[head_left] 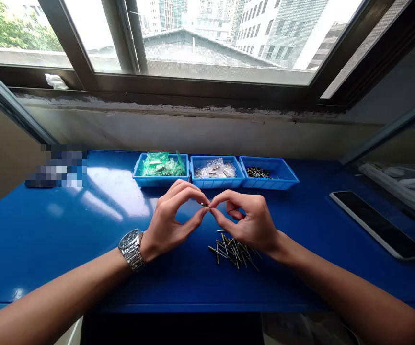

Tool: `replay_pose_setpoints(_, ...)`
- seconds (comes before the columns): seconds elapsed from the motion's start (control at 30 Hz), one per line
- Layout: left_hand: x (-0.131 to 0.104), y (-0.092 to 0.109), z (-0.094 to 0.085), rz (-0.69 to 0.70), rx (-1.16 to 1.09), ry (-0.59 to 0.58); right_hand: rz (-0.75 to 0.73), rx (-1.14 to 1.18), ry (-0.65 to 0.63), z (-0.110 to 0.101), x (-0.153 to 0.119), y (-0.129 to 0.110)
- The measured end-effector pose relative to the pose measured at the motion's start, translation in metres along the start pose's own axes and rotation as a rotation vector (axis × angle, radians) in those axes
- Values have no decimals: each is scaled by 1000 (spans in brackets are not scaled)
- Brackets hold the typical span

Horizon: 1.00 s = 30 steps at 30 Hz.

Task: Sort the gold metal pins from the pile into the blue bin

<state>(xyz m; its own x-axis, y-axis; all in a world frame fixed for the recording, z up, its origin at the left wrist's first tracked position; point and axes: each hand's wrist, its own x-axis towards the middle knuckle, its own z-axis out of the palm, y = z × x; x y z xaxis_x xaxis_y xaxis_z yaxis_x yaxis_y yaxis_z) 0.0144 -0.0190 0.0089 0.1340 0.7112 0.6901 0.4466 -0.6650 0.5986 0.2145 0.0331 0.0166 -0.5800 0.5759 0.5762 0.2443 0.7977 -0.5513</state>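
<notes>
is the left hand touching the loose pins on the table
Apart: the head view shows bare blue tabletop between the left hand and the loose pins.

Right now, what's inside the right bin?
Right bin: thin pins, dark and metallic, heaped at its left end. Whatever lies under the top layer is covered, so I can't tell.

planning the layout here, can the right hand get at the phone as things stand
Probably yes: the phone lies uncovered to the right, though the right hand is busy pinching something small.
</notes>
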Motion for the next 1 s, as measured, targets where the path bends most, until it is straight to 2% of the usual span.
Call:
replay_pose_setpoints(0.17,0,-1,0,-26,1,4,-73,-71,117,-1,0,-5)
replay_pose_setpoints(0.33,-1,0,2,-15,-4,-60,-182,-107,164,1,-1,-9)
replay_pose_setpoints(0.47,-3,1,2,9,-22,-84,-213,-98,155,1,-1,-12)
replay_pose_setpoints(0.7,-1,0,0,8,-27,-14,-107,-64,135,-3,0,-9)
replay_pose_setpoints(0.83,0,1,0,29,-44,22,-78,-20,72,-2,1,-4)
replay_pose_setpoints(1.0,0,2,0,49,-36,7,-88,23,1,3,0,0)
